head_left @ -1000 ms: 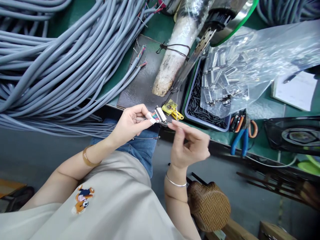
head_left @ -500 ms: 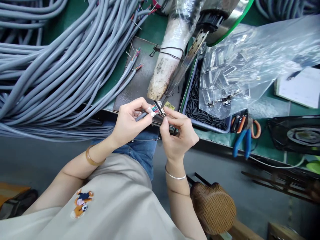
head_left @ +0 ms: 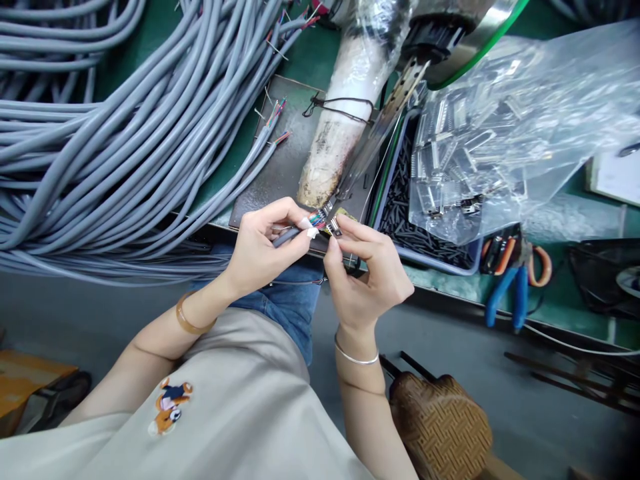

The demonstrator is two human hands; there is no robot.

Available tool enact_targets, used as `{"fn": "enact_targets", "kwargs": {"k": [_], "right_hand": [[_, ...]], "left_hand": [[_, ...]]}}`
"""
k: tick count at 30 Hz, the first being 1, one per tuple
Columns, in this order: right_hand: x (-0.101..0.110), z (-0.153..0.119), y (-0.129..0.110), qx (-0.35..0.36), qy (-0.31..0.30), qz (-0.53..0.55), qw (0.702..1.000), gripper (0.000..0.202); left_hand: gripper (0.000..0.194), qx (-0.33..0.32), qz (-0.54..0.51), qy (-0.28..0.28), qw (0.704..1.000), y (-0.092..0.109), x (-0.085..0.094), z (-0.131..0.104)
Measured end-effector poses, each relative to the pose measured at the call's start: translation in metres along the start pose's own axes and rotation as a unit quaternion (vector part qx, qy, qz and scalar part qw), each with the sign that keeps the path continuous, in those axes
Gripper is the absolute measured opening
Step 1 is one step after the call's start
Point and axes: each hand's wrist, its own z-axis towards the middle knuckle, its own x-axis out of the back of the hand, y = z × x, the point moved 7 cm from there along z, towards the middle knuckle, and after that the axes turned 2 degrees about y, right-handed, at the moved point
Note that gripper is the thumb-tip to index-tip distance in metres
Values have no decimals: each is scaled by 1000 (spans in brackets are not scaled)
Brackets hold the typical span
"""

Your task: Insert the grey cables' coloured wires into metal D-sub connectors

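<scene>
My left hand (head_left: 265,243) pinches the end of a grey cable (head_left: 286,237), with thin coloured wires (head_left: 317,219) fanning out past white-covered fingertips. Between the thumb and fingers of my right hand (head_left: 369,270) is a small metal connector (head_left: 334,227), held against those wires. Which wires are joined to it is too small to tell. Just beyond the connector, a perforated metal shaft (head_left: 400,90), which looks like a soldering iron, slants down towards it. A white tube (head_left: 333,143) wrapped in clear film ends just above my fingers.
Many grey cables (head_left: 125,140) cover the left of the green bench. On the right, a blue-rimmed tray (head_left: 450,268) holds small black sleeves, partly under a clear bag (head_left: 500,140) of metal and clear parts. Blue-handled pliers (head_left: 520,293) lie beside it. A brown stool (head_left: 445,427) stands below.
The connector has turned slightly in my fingers by the wires, and both hands keep their grip. The bench appears shifted a little to the right as the view moves.
</scene>
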Motion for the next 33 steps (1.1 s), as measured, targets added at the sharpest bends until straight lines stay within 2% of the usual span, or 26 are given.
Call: {"fn": "enact_targets", "kwargs": {"k": [5,7,10,13,16,19,33], "right_hand": [[-1,-4,-3,16,7,-12,1000,14],[0,-5,-4,18,8,-17,1000,15],[1,-5,-2,1,6,-6,1000,14],[2,-4,0,-20,1,14,1000,14],[2,-2,-1,-19,0,19,1000,15],[1,-1,-1,-16,-1,16,1000,14],[0,7,-6,14,-7,-3,1000,17]], "left_hand": [[21,42,-29,-17,999,-9,-1,-1],[21,38,-31,-17,999,-10,-1,-2],[16,3,-14,-20,1000,-7,0,-4],[11,-55,47,-29,997,0,1,-7],[8,-126,112,-35,985,9,1,-9],[8,-169,146,-34,974,15,0,-9],[7,-170,182,-35,968,23,3,-5]]}}
